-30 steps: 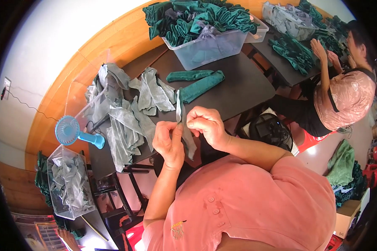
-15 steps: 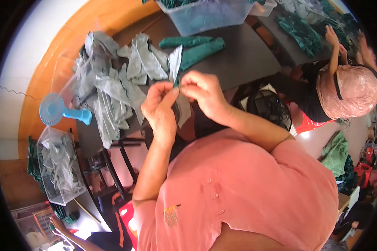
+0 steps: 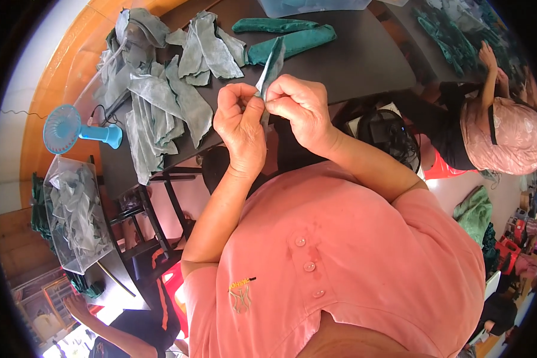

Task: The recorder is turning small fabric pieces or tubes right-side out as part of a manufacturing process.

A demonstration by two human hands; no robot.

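Note:
Both my hands pinch a narrow fabric piece (image 3: 271,70), pale grey-green on one side and darker green on the other. It stands up beyond my fingers, with part of it hanging below them. My left hand (image 3: 241,122) is closed on its left edge, thumb against the curled fingers. Close beside it, my right hand (image 3: 302,113) grips the right edge between thumb and fingers. Past my hands lie two green fabric rolls (image 3: 298,45) on the dark table (image 3: 364,62). Loose grey-green fabric pieces (image 3: 155,113) are heaped to the left.
A blue fan (image 3: 71,129) stands at the table's left edge, above a clear bin (image 3: 77,221) of fabric pieces. Another clear bin (image 3: 313,6) sits at the far edge. A black bag (image 3: 388,134) is at my right. Co-workers sit at right and lower left.
My view has shifted, so the table sits higher in the picture. The fabric piece is turned, showing more of its dark green side. Both hands still pinch it, fingertips close together.

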